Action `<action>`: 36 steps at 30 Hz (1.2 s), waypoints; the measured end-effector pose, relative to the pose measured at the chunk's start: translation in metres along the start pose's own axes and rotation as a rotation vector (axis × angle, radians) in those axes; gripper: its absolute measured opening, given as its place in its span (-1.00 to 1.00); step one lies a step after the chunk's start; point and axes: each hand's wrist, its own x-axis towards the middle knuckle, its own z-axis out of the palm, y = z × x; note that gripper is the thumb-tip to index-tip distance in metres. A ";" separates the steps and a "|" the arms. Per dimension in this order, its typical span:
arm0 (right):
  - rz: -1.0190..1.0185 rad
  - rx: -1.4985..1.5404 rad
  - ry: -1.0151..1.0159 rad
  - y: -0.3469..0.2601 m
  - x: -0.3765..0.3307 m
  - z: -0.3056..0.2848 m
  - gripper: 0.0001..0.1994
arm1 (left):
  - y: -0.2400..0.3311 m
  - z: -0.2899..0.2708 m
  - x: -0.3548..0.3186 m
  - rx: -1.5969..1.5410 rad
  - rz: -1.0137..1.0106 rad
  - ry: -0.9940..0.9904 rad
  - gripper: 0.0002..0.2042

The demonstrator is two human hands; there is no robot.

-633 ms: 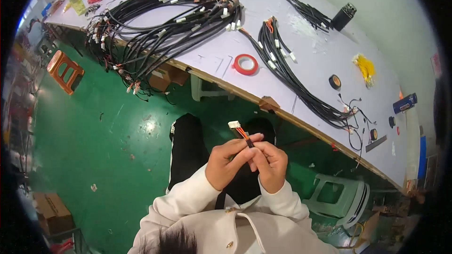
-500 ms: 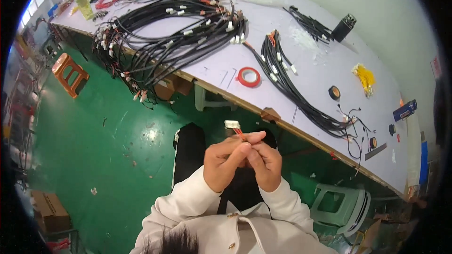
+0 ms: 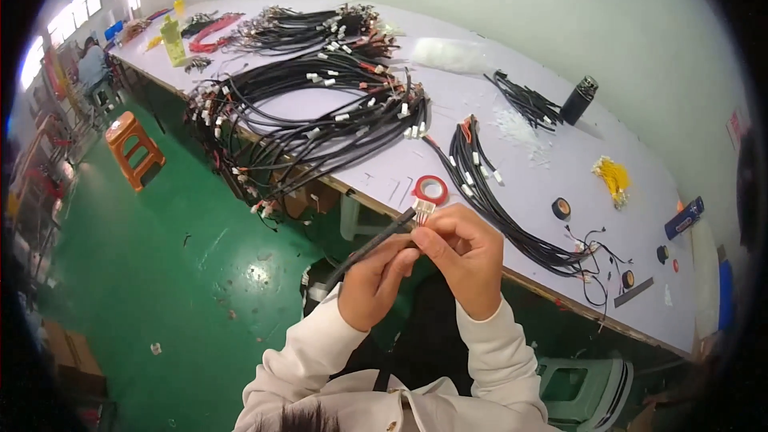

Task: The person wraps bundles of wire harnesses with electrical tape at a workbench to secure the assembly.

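Note:
A white plug connector (image 3: 423,207) with several thin wires stands up from my fingers, just in front of the table's near edge. My right hand (image 3: 470,260) is closed, thumb and fingers pinching the wires below the connector. Close beside it, my left hand (image 3: 374,278) is closed around a black cable (image 3: 368,247), which slants from beside my left wrist up toward the connector. The fingers hide where cable and wires run inside the grip.
On the white table (image 3: 512,216) lie a large coil of black cables (image 3: 264,124), a smaller cable bundle (image 3: 488,204), red tape (image 3: 431,189), black tape (image 3: 562,208), yellow wires (image 3: 612,180) and a black bottle (image 3: 579,101). An orange stool (image 3: 134,150) stands left; a pale green stool (image 3: 584,388) stands right.
Both hands have risen toward the table, and the right hand has shifted right. The connector now stands higher, and a black cable shows along the left hand. The view has tilted up.

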 end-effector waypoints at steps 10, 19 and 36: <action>0.292 0.111 0.154 0.040 -0.054 -0.008 -0.82 | -0.033 0.023 -0.040 -0.216 -0.269 -0.198 -0.81; 0.236 -0.008 0.334 0.053 -0.093 -0.005 -0.82 | -0.036 0.040 -0.057 -0.230 -0.381 -0.291 -0.80; 0.239 -0.222 0.592 0.035 -0.145 -0.052 -0.89 | -0.031 0.100 -0.065 -0.414 -0.244 -0.452 -0.79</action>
